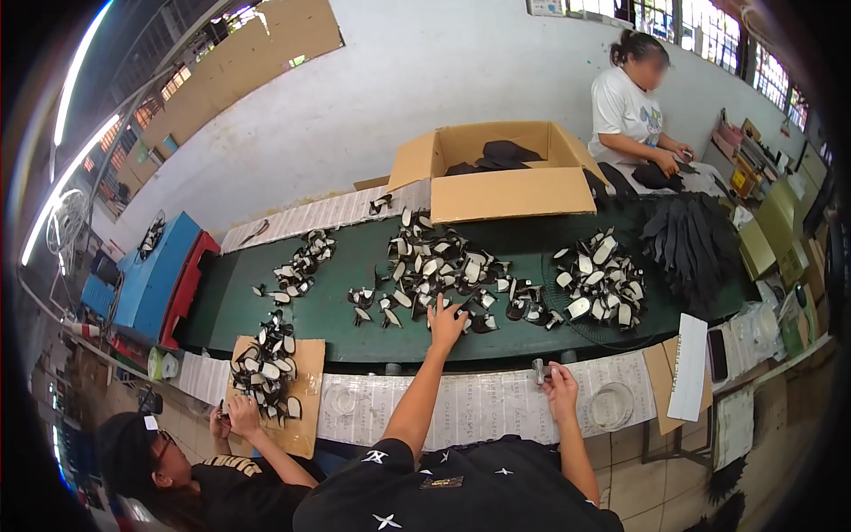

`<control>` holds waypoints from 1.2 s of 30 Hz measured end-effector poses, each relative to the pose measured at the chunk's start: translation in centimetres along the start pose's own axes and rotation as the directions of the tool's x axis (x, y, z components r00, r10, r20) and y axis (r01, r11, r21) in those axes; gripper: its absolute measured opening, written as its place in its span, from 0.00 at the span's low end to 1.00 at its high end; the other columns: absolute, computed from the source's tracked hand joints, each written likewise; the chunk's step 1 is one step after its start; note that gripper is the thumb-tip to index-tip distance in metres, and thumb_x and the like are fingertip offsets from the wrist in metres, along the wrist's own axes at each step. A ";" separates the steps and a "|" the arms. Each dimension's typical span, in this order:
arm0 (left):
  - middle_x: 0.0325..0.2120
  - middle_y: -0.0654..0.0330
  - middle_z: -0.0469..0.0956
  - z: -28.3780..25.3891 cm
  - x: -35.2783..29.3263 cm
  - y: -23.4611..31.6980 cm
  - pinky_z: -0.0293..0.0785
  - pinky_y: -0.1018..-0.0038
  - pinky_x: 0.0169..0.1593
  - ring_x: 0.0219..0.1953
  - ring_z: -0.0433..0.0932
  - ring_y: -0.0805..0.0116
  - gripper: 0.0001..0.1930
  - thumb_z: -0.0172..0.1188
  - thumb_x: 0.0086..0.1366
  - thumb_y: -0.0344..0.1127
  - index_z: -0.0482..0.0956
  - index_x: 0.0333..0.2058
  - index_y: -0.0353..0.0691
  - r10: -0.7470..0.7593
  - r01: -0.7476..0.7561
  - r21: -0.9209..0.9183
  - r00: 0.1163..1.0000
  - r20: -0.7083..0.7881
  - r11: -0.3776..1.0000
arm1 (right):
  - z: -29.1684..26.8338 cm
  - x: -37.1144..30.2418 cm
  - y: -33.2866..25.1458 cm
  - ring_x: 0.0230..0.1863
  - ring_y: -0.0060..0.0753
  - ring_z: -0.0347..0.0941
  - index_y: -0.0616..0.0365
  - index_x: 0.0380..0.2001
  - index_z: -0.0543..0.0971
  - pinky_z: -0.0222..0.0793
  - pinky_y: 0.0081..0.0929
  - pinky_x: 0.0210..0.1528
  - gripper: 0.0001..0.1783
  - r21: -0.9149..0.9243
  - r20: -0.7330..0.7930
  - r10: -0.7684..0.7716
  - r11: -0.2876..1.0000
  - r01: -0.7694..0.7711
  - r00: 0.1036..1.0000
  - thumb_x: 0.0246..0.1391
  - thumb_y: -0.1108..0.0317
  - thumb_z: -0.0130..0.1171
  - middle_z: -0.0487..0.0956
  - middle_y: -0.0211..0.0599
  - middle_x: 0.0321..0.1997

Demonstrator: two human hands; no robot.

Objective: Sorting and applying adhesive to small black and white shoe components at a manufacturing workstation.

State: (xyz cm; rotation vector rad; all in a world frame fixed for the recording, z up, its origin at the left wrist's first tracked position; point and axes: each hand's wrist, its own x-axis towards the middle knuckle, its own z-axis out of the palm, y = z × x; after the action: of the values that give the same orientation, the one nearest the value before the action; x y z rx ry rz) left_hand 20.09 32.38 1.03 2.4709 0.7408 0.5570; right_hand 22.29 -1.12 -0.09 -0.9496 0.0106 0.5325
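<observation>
My left hand (445,324) reaches over the near edge of a pile of small black pieces with pale oval faces (434,259) on the green work surface (355,340). Its fingers are spread, with nothing visibly held; whether the fingertips touch a piece I cannot tell. My right hand (562,392) is closed, pinching a small silver-and-dark piece (539,371) above the near ledge (479,410). The fingers partly hide that piece, and its kind is unclear. More of the black-and-pale pieces lie in a round wire basket (564,310) at right.
An open cardboard box (514,197) with dark pieces stands at the back. A co-worker (634,115) handles black material behind it. Another person (168,470) sits at lower left by a heaped cardboard sheet (310,381). A blue-and-red machine (160,275) stands left; clear round dishes (612,406) rest on the ledge.
</observation>
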 end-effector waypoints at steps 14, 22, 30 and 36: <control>0.37 0.64 0.77 -2.6 1.2 -1.5 0.65 0.81 0.46 0.44 0.74 0.73 0.09 0.60 0.64 0.36 0.72 0.37 0.40 -0.451 -0.007 -0.999 0.892 0.013 -0.043 | 0.6 -0.4 0.1 0.33 0.21 0.73 0.60 0.47 0.75 0.75 0.24 0.38 0.13 -0.051 0.015 -0.024 0.998 0.025 1.000 0.61 0.68 0.54 0.77 0.30 0.37; 0.43 0.58 0.75 -8.3 -4.0 0.7 0.72 0.64 0.54 0.46 0.74 0.62 0.15 0.53 0.67 0.41 0.71 0.46 0.38 -0.208 0.140 -0.824 0.932 0.297 -0.549 | -0.2 -0.6 0.6 0.34 0.21 0.72 0.60 0.48 0.75 0.74 0.22 0.37 0.13 -0.040 -0.036 -0.052 0.998 0.051 0.998 0.61 0.68 0.53 0.77 0.30 0.37; 0.50 0.43 0.71 -4.8 -15.7 1.6 0.78 0.66 0.49 0.51 0.74 0.52 0.20 0.43 0.69 0.37 0.64 0.53 0.28 0.071 0.542 -0.568 0.759 0.647 -0.619 | 0.3 -0.7 0.3 0.35 0.21 0.72 0.61 0.48 0.74 0.73 0.22 0.40 0.14 -0.071 -0.036 -0.049 0.996 0.046 0.998 0.61 0.66 0.53 0.76 0.30 0.38; 0.48 0.49 0.74 -5.6 -18.3 7.0 0.79 0.71 0.45 0.46 0.78 0.57 0.19 0.49 0.70 0.37 0.62 0.55 0.34 0.001 0.806 -0.592 0.592 0.806 -0.009 | 2.4 -2.9 -0.8 0.35 0.22 0.73 0.62 0.47 0.74 0.74 0.22 0.40 0.14 -0.107 -0.146 -0.075 0.993 0.060 0.986 0.61 0.66 0.54 0.76 0.31 0.39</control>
State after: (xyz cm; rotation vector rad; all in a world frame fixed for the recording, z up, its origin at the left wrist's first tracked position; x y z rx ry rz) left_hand 5.90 18.30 5.11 0.8117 0.5262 -0.1402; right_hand 19.62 -0.87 2.62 -1.0845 0.0872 0.4006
